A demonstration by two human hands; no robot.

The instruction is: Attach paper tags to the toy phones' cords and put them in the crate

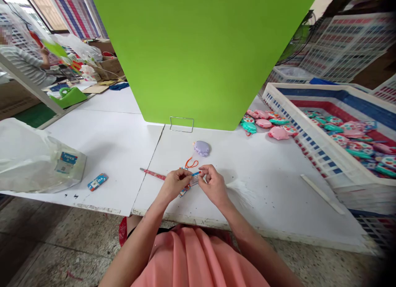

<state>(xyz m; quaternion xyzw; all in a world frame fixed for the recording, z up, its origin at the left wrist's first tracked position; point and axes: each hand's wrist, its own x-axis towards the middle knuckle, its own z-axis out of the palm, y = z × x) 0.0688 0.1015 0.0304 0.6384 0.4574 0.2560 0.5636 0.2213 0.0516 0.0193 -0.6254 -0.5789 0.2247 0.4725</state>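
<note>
My left hand [175,183] and my right hand [213,183] meet over the white table [262,175], both pinching a small printed card label [194,179] between their fingertips. An orange cord [191,162] loops from the label toward a small lilac toy [201,148] lying just beyond my hands. A thin red patterned strip [152,174] lies on the table to the left of my left hand.
A green divider panel [201,55] stands at the table's back. Pink and teal toys [266,124] lie right of it, more fill a white crate [312,155]. A clear bag of labels [37,159] and a loose label [97,181] lie left. Another person [21,60] sits far left.
</note>
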